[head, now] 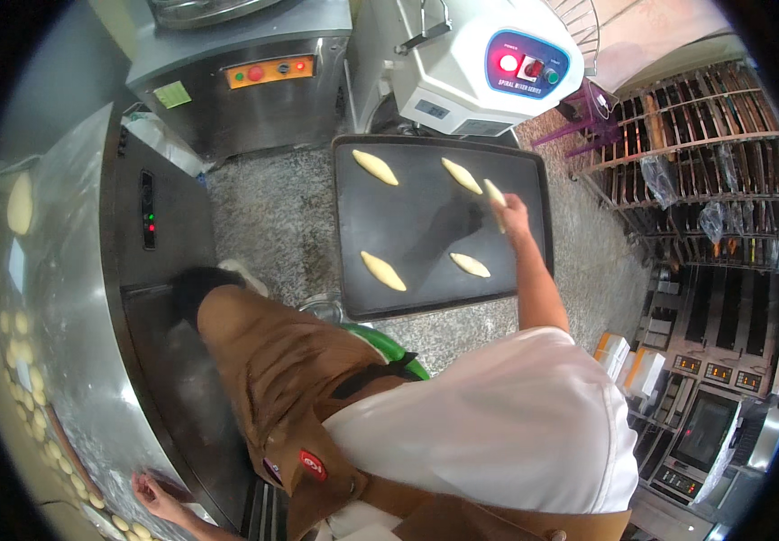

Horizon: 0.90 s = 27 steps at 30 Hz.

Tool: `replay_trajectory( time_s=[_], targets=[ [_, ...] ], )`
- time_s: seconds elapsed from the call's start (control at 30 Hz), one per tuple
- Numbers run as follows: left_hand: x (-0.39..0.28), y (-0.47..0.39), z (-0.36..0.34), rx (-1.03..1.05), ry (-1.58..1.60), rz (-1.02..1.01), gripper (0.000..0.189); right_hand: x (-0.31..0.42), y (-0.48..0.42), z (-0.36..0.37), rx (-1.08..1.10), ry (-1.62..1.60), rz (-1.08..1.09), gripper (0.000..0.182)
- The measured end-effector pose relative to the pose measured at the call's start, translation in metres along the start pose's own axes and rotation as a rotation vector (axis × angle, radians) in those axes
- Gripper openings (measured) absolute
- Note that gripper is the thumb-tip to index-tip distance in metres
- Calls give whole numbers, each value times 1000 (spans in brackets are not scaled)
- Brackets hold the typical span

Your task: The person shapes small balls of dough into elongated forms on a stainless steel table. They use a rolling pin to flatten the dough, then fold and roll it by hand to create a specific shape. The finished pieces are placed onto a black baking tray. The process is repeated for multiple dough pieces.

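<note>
My right hand grips a spindle-shaped piece of raw dough over the right side of a dark baking tray. Several similar dough pieces rest on the tray, among them one at the upper left, one close to my hand and one at the lower left. Down at the lower left, my left hand is by the front edge of a floured steel worktop, its fingers loosely apart with nothing seen in them.
Many small dough pieces and a rolling pin lie on the worktop; a larger dough piece is farther up. A white spiral mixer and a steel machine stand beyond the tray. At right are a tray rack and ovens.
</note>
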State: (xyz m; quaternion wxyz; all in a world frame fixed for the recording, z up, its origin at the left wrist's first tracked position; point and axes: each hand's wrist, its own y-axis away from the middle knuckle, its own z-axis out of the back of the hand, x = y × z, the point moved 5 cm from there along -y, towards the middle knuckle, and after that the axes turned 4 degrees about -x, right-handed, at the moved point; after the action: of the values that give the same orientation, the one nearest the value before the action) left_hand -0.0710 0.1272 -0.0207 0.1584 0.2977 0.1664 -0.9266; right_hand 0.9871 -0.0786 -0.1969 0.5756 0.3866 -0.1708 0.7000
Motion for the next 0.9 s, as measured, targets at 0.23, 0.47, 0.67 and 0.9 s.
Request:
replay_trajectory(
  time_s=[0.23,0.47,0.67,0.9],
  targets=[
    [61,-58,30,46,-66,-12,38,-71,-149,65,-136,190,52,34],
    [36,-91,59,68,-301,-30,41,-82,-163,51,-174,590,108,50],
    [26,-82,59,21,-339,1,41,-115,-146,77,-249,473,184,62],
    [27,-84,51,73,-322,-25,40,-87,-119,76,-316,763,102,23]
  ],
)
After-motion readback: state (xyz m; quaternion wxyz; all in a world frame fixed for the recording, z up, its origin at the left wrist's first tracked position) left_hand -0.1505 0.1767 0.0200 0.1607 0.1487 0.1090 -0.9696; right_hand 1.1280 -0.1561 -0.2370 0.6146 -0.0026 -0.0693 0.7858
